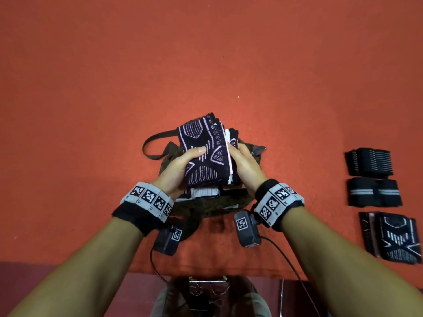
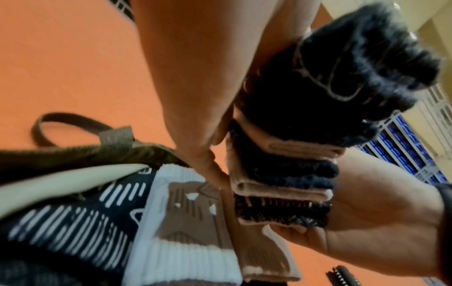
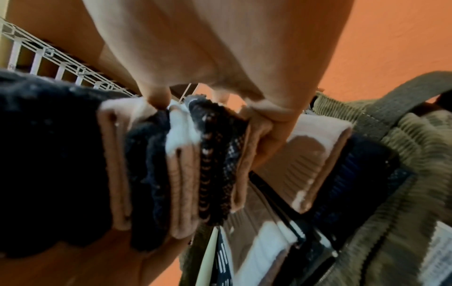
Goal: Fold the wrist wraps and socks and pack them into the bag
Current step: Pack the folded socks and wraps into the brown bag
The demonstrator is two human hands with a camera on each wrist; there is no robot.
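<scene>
A stack of folded socks (image 1: 206, 156), dark with pale pink patterns, hovers just above the open olive bag (image 1: 212, 210) at the middle of the red surface. My left hand (image 1: 180, 165) grips the stack's left side, thumb on top. My right hand (image 1: 246, 165) grips its right side, fingers curled round the edge. In the left wrist view the stack (image 2: 281, 183) shows several folded layers between both hands. Folded socks (image 2: 73, 222) lie inside the bag below. The right wrist view shows my right hand's fingers (image 3: 269, 125) hooked over the stack (image 3: 183, 164).
Two folded black wrist wraps (image 1: 369, 162) (image 1: 374, 192) and another folded sock bundle (image 1: 391, 237) lie in a column at the right edge. The bag's strap (image 1: 151, 143) loops out to the back left. Cables hang from the wrist cameras near the table's front edge.
</scene>
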